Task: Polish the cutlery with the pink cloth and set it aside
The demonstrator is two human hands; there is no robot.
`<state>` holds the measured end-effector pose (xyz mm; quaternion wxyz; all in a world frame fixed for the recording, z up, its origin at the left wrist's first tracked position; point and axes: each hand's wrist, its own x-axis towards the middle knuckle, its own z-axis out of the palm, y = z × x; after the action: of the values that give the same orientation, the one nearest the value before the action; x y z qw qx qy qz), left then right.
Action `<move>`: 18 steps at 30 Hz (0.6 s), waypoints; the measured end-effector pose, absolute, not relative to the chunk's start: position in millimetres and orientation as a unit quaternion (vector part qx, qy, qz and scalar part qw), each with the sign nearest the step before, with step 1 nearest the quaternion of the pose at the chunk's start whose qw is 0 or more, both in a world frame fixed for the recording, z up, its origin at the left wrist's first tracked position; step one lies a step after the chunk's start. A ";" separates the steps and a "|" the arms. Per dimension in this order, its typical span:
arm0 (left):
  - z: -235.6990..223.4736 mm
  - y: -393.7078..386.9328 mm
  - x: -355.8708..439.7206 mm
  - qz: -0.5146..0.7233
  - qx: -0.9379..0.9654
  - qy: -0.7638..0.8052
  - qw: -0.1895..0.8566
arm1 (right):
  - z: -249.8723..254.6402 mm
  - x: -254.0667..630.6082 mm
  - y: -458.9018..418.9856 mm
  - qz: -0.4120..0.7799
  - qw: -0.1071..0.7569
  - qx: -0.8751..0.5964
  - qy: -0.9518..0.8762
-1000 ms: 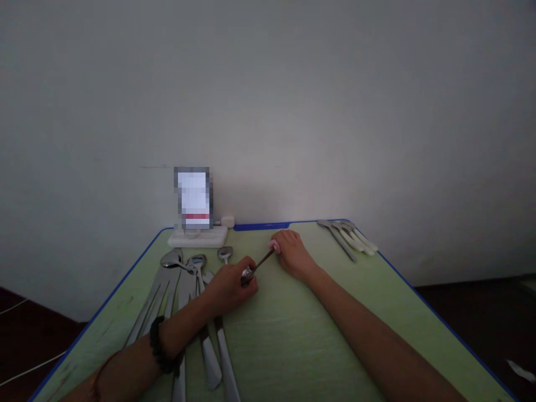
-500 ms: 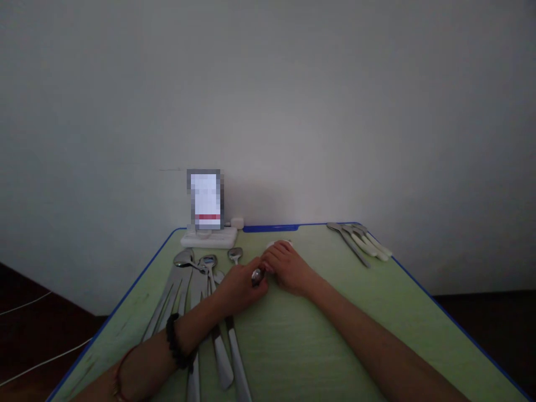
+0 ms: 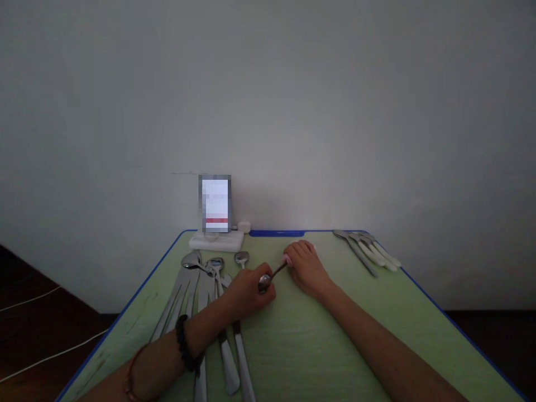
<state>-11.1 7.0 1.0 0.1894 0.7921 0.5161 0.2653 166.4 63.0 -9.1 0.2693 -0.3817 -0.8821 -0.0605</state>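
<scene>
Above the middle of the table, my left hand [image 3: 247,293] is closed around the bowl end of a metal spoon [image 3: 265,282]. From there the spoon's thin handle slants up and away to my right hand [image 3: 307,268]. That hand is closed over the handle's far part with a pinkish-white piece, perhaps cloth or tissue [image 3: 287,259], pinched in its fingers. A bit of white also shows behind the right knuckles. The handle's tip is hidden. Under and beside my left forearm lie several metal spoons [image 3: 215,265] and long-handled cutlery pieces [image 3: 228,363].
At the back left of the green table [image 3: 310,357], a phone with a blurred screen [image 3: 216,204] stands on a white base [image 3: 216,241], beside a white plug [image 3: 243,227]. Several cutlery pieces, some with cream handles [image 3: 381,254], lie at the back right. A wall rises behind.
My right hand slid in along the handle against my left hand, then moved back out, so the handle shows again. The whole view has shifted somewhat; the left hand keeps the spoon.
</scene>
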 end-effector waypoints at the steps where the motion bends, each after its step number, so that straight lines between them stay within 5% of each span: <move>1: 0.7 7.1 -11.2 0.269 0.794 0.512 0.188 | -8.5 161.9 58.0 -0.061 0.272 -0.368 -0.887; 18: 0.0 12.3 -9.7 0.250 0.782 0.542 0.179 | -9.5 159.5 60.2 -0.044 0.285 -0.391 -0.874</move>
<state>-9.7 12.3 0.0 0.1795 0.7819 0.5421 0.2501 159.5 60.2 -9.5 0.2854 -0.3907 -0.8740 -0.0442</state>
